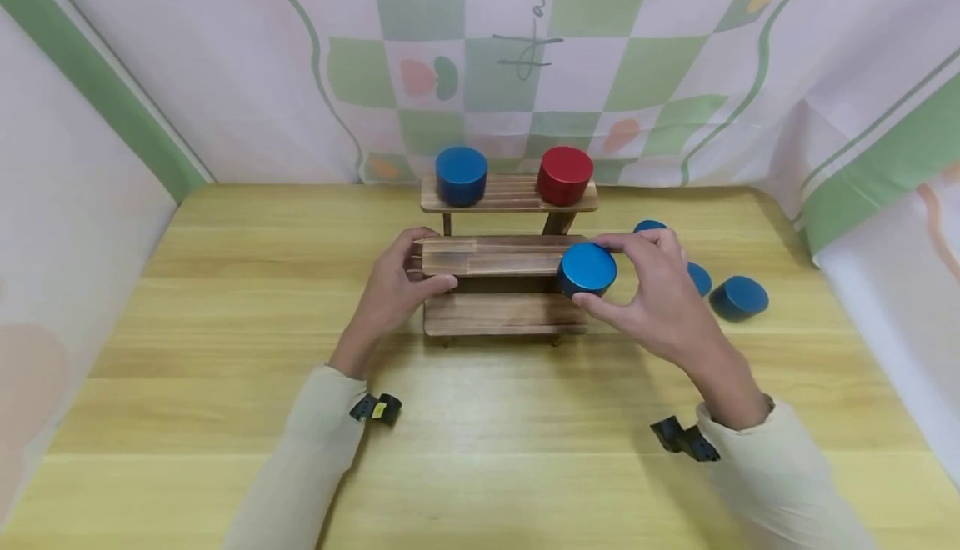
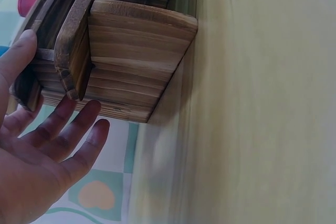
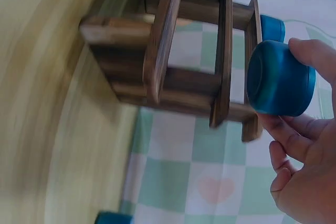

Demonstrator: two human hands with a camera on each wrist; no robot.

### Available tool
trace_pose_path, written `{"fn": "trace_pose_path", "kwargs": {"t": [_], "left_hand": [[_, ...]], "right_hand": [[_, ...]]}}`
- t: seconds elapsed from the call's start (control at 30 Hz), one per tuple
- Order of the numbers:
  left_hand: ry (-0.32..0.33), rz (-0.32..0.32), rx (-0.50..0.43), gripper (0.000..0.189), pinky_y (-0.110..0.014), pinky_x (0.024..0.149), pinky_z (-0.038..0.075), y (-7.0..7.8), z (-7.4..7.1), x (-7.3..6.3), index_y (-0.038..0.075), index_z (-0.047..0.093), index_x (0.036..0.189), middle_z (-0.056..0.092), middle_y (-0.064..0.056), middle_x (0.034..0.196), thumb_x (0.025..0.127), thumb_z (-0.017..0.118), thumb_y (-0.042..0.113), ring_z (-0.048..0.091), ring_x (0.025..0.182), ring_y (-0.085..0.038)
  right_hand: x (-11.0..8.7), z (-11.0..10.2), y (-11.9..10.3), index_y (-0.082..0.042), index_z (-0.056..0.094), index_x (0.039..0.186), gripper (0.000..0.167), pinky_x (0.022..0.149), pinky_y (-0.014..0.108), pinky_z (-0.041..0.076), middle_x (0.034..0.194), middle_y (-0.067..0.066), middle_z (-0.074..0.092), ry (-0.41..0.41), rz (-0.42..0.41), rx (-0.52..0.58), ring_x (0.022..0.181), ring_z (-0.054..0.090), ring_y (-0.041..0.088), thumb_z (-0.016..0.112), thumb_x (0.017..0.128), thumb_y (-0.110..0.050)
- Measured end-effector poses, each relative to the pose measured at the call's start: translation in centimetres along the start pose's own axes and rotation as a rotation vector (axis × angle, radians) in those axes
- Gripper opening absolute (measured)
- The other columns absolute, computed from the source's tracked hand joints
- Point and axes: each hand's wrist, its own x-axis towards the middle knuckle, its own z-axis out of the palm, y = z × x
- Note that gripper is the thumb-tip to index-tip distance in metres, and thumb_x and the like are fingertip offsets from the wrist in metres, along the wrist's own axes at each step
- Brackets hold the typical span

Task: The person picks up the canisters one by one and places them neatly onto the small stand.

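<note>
A tiered wooden stand [image 1: 506, 313] stands on the table. At the left end of its middle tier, my left hand [image 1: 400, 273] grips the board, thumb along the front and fingers behind. My right hand [image 1: 660, 296] pinches a round blue tin [image 1: 588, 268] between thumb and fingers, by the right end of that tier. The right wrist view shows this blue tin [image 3: 278, 80] tilted beside the tiers; whether it touches the wood I cannot tell. On the top tier sit another blue tin [image 1: 461, 175] at left and a red tin [image 1: 566, 175] at right.
Right of the stand, a blue tin [image 1: 739, 298] lies on the table [image 1: 247, 300]. Two more blue tins are partly hidden behind my right hand, one blue lid [image 1: 699, 277] showing beside it. A checked curtain [image 1: 498, 75] hangs behind the stand.
</note>
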Motion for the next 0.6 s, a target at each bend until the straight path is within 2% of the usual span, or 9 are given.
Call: {"fn": "trace_pose_path", "kwargs": {"t": [0.17,0.47,0.6], "left_hand": [[0.006,-0.005,0.006,0.062,-0.039,0.084,0.057,0.2,0.1,-0.1,0.007,0.050,0.137,0.061,-0.017,0.111,0.084,0.083,0.013,0.065,0.098,-0.029],[0.012,-0.009,0.013,0.062,-0.040,0.086,0.056,0.1,0.0,-0.2,0.008,0.051,0.137,0.060,-0.016,0.110,0.084,0.083,0.014,0.064,0.098,-0.029],[0.010,-0.004,0.006,0.062,-0.039,0.086,0.056,0.2,0.1,-0.2,0.007,0.051,0.138,0.061,-0.017,0.111,0.085,0.083,0.013,0.065,0.099,-0.029]], "right_hand": [[0.6,1.0,-0.7,0.002,0.059,0.131,0.065,0.086,0.051,0.040,0.128,0.017,0.060,-0.023,-0.023,0.046,0.115,0.040,0.034,0.087,0.078,-0.024],[2.0,2.0,-2.6,0.002,0.056,0.132,0.065,0.093,0.052,0.046,0.127,0.016,0.059,-0.098,-0.021,0.120,0.115,0.051,0.032,0.087,0.080,-0.022],[2.4,2.4,-3.0,0.003,0.055,0.133,0.066,0.091,0.051,0.052,0.128,0.018,0.059,-0.110,-0.035,0.141,0.115,0.055,0.033,0.087,0.080,-0.020]]}}
